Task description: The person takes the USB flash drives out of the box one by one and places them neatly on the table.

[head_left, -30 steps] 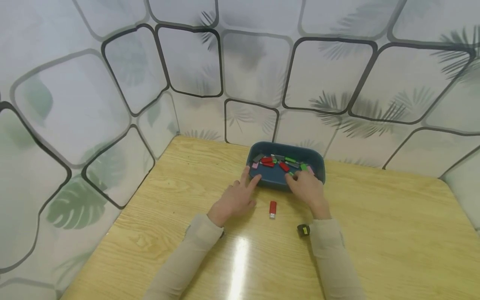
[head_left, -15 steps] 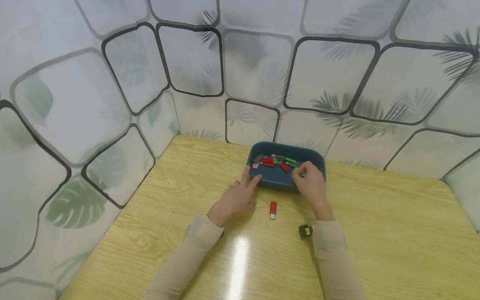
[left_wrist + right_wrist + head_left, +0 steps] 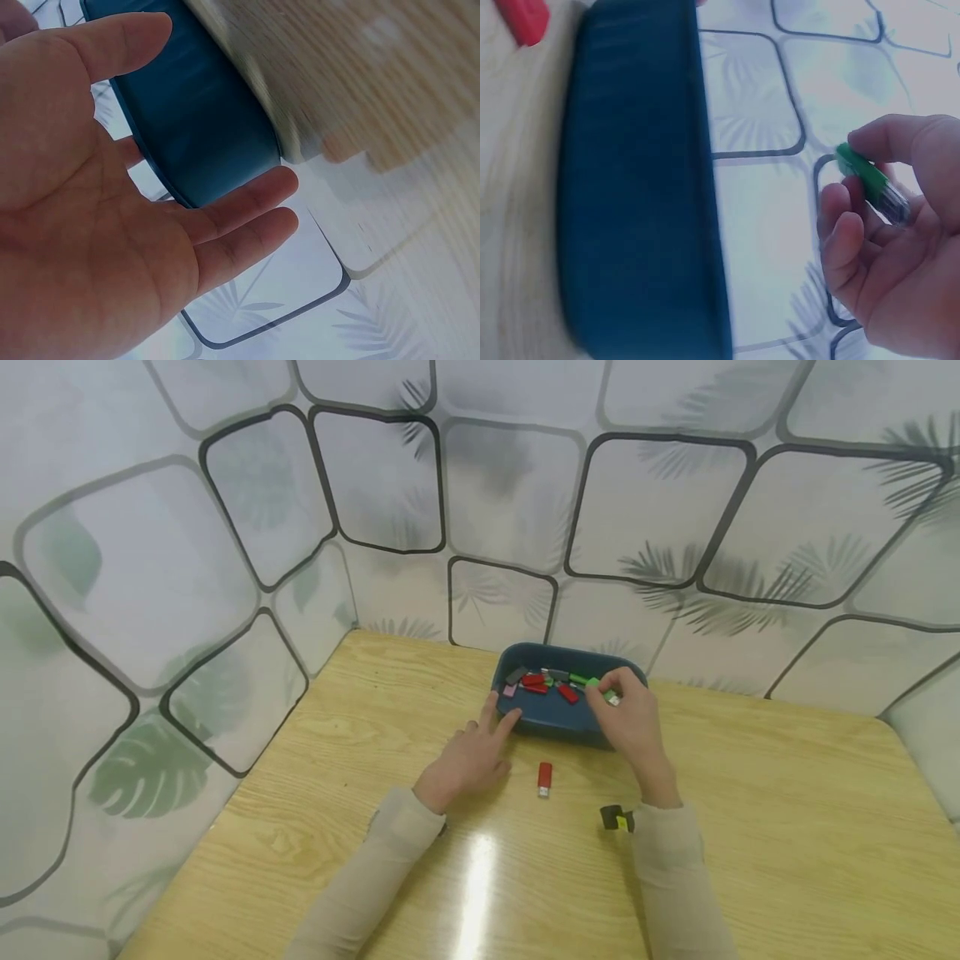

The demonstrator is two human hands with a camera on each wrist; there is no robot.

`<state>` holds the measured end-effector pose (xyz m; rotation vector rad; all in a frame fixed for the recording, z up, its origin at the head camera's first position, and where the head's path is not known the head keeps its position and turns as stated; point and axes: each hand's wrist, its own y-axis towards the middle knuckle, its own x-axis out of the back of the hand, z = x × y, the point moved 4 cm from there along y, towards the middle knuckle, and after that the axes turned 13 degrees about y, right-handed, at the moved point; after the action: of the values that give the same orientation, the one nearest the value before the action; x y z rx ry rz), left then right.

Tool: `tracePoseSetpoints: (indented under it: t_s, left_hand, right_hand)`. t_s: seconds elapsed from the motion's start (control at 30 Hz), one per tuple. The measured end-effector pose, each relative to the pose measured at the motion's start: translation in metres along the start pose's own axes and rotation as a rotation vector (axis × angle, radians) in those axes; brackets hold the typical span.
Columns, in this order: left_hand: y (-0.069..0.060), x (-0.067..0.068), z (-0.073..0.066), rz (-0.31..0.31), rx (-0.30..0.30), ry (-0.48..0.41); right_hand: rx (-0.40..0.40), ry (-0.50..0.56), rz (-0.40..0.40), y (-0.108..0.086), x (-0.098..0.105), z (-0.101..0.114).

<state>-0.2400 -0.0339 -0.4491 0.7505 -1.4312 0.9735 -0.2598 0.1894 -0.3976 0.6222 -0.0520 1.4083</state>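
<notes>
Head cam, right hand (image 3: 630, 717) pinching green USB stick (image 3: 866, 174) over bin (image 3: 570, 658), left hand (image 3: 467, 760) splayed at near edge (image 3: 558, 728), red stick (image 3: 544, 777) between hands

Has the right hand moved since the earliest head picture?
Yes: in the head view, the right hand has shifted up the image and rightward against the blue bin.

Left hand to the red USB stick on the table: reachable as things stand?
Likely yes. The left hand is at the near left corner of the blue bin, and the red USB stick lies on the table to the hand's right, with nothing seen between them.
</notes>
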Motion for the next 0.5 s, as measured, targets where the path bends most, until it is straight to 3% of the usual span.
tracePoseSetpoints:
  t_s: [0.23, 0.5]
  left_hand:
    - [-0.001, 0.000, 0.000, -0.005, 0.003, -0.027]
    - [0.000, -0.001, 0.000, -0.001, 0.011, -0.017]
  right_hand:
    - [-0.004, -0.061, 0.124, -0.002, -0.001, 0.009]
    - [0.005, -0.162, 0.396, -0.002, -0.011, 0.006]
